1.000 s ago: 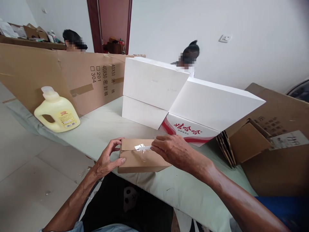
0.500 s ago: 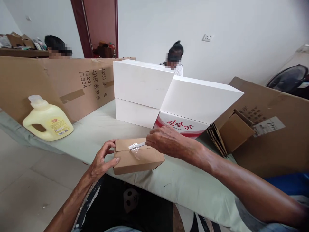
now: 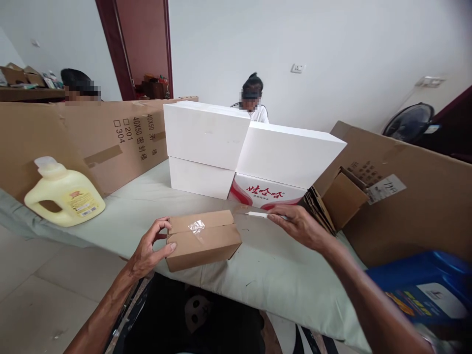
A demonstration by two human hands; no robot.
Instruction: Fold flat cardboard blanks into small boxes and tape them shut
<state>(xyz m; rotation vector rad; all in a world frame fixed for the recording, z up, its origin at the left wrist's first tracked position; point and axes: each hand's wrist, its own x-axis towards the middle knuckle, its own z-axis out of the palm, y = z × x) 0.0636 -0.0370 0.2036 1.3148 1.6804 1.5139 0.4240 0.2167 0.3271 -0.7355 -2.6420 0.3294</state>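
A small brown cardboard box [image 3: 204, 246] lies near the front edge of the cloth-covered table. Crumpled clear tape [image 3: 196, 226] sticks to its top across the seam. My left hand [image 3: 153, 246] grips the box's left end, thumb on the near side and fingers at the back corner. To the right of the box, apart from it, my right hand [image 3: 295, 223] is closed around a slim white knife [image 3: 257, 214], whose narrow tip points left.
White boxes [image 3: 204, 132] stand stacked behind, above a red-and-white carton [image 3: 258, 191]. At left is a yellow detergent jug [image 3: 66, 194] before a large carton [image 3: 106, 142]. Folded cardboard [image 3: 344, 199] and a blue jug [image 3: 420, 285] are at right. Two people sit beyond.
My right hand has drawn the knife off the tape and moved it right, away from the box. My left hand keeps its grip on the box. The view has shifted slightly right.
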